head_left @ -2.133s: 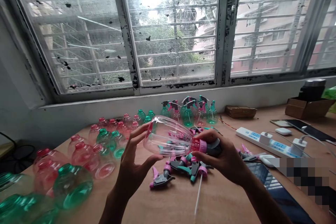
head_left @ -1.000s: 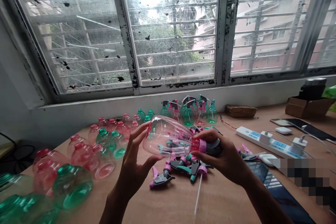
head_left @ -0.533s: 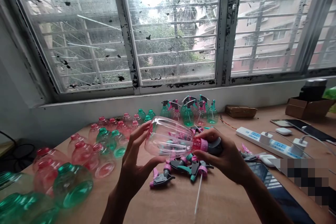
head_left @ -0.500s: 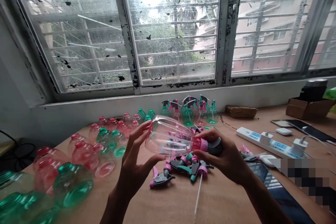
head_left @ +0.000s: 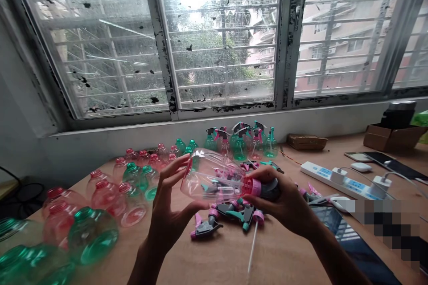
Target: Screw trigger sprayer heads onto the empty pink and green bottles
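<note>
Pink bottle, qty 1: lying sideways in mid-air over centre of table, base twd table's L edge, neck twd R. Sprayer, qty 1: pink collar at bottle neck, dark grey body in R hand.

L hand: fingers spread wide, holding bottle's base end; fingertips at upper side, thumb below. R hand: fingers narrow, thumb and index pinched about sprayer at collar.

Loose sprayers: heaped on table below bottle; exact no. n/a, overlapped. Of these, 1 lies nearest viewer; 1 has white tube pointing twd near edge.

Open pink bottles: approx. 12, along table's L edge to far L corner. Open green bottles: min. 7, same area, several cut off at near L.

Complete spray bottles: approx. 7, upright, grouped at far edge.

R side of table: power strip x1 w/ 2 white adapters; white mouse x1; dark tablet x1. Far R corner: open carton x1. Brown parcel x1, far edge.
</note>
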Motion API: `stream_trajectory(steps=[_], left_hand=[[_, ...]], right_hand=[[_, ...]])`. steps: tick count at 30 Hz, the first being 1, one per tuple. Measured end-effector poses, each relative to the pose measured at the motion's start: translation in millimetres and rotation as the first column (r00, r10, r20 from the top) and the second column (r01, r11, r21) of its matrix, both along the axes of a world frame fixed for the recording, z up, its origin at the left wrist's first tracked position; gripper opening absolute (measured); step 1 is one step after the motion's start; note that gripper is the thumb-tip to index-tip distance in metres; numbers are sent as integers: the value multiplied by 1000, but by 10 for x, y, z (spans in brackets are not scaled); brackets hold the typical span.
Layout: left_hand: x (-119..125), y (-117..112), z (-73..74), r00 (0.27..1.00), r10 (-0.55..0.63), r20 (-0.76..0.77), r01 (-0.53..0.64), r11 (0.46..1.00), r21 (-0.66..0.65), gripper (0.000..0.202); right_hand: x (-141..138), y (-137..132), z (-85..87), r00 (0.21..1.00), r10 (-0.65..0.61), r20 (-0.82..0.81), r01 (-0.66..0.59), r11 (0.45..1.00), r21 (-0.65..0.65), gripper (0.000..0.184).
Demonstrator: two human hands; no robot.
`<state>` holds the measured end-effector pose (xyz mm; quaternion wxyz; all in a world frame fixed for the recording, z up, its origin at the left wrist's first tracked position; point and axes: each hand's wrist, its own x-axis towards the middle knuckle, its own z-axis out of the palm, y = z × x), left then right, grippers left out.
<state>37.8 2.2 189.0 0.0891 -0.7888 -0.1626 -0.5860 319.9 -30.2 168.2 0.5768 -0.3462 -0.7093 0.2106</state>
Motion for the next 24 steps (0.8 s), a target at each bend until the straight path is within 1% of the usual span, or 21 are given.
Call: stream_trajectory(steps=[3, 6, 7, 8, 10, 13, 15, 17, 20, 22, 24], left_hand=[[13, -2, 10, 999, 52, 3, -52, 998, 34, 64], [16, -7, 16, 994, 105, -12, -104, 992, 66, 61], [15, -7, 15, 994, 111, -16, -109, 991, 71, 60], [12, -6, 12, 994, 110, -21, -108, 992, 72, 59], [7, -1, 0, 994, 98, -43, -95, 994, 57, 64], [5, 14, -24, 997, 60, -55, -60, 998, -3, 72], [6, 26, -36, 998, 53, -41, -55, 998, -30, 68], [6, 34, -39, 997, 72, -37, -73, 997, -23, 64], [5, 35, -27, 992, 120, -42, -118, 992, 32, 61], [6, 30, -20, 991, 128, -42, -125, 990, 58, 64], [6, 26, -25, 992, 112, -60, -111, 993, 30, 71]], right_hand=[[-2, -4, -5, 998, 29, -53, -31, 999, -44, 25], [2, -17, 0, 977, 126, -170, -151, 979, -139, 28], [4, -21, 1, 971, 138, -195, -169, 973, -154, 29], [6, -24, 2, 972, 132, -197, -163, 975, -152, 29], [7, -23, 3, 984, 92, -150, -110, 987, -117, 27], [4, -12, 2, 996, 66, -66, -71, 995, -76, 25], [1, -8, 6, 997, 58, -49, -61, 996, -69, 25], [2, -14, 17, 997, 48, -57, -52, 996, -69, 26], [12, -37, 40, 988, 97, -119, -110, 988, -107, 26], [19, -51, 53, 979, 138, -153, -160, 977, -142, 27], [20, -54, 62, 975, 152, -163, -178, 972, -155, 27]])
